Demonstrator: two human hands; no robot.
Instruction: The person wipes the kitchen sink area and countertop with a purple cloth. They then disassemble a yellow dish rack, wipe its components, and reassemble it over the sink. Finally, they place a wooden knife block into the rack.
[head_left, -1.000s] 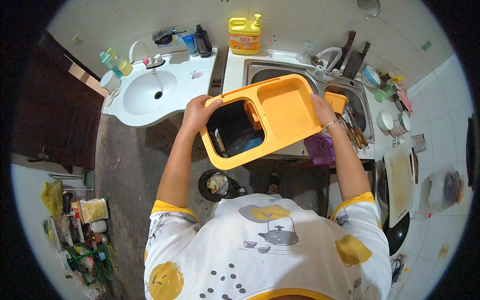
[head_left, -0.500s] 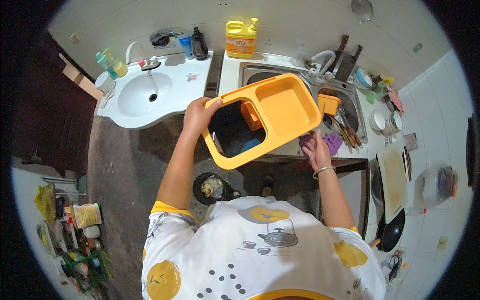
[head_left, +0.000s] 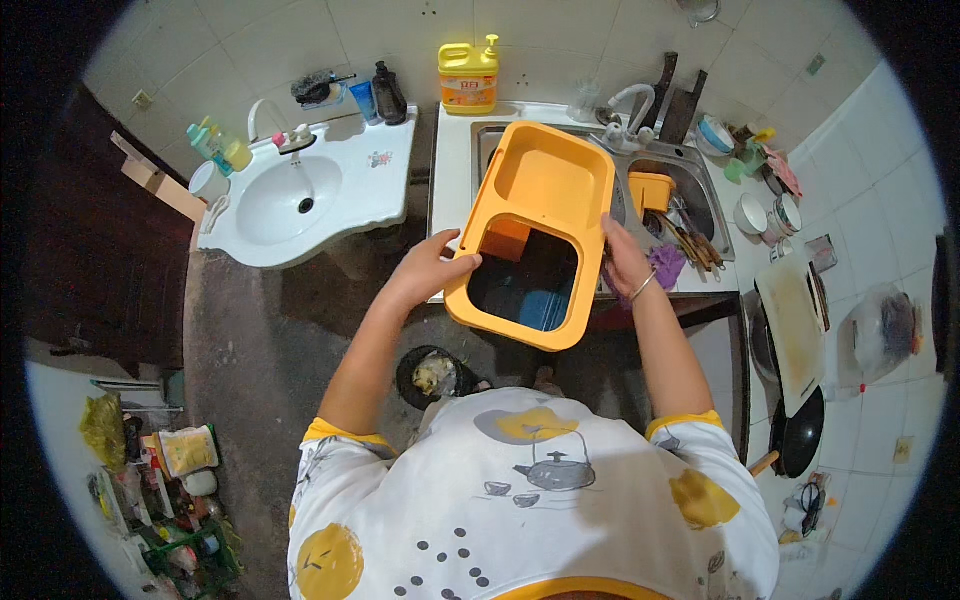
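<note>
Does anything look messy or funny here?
Utensil handles stick out over the sink rim, and a purple cloth lies crumpled beside them, which looks untidy. The orange container is turned askew to the counter.

A white T-shirt (head_left: 610,515) is worn, whose short sleeves (head_left: 724,462) finish in yellow cuffs (head_left: 345,437); the neckline (head_left: 580,583) has also a yellow edge. On the cloth are printed a grey kettle (head_left: 560,477) with a tall handle, two small grey cups (head_left: 497,489), round dark dots (head_left: 466,554) and yellow patches (head_left: 333,563). A thin silvery bracelet (head_left: 643,285) circles the wrist (head_left: 652,302) of the right hand (head_left: 624,260).
</note>
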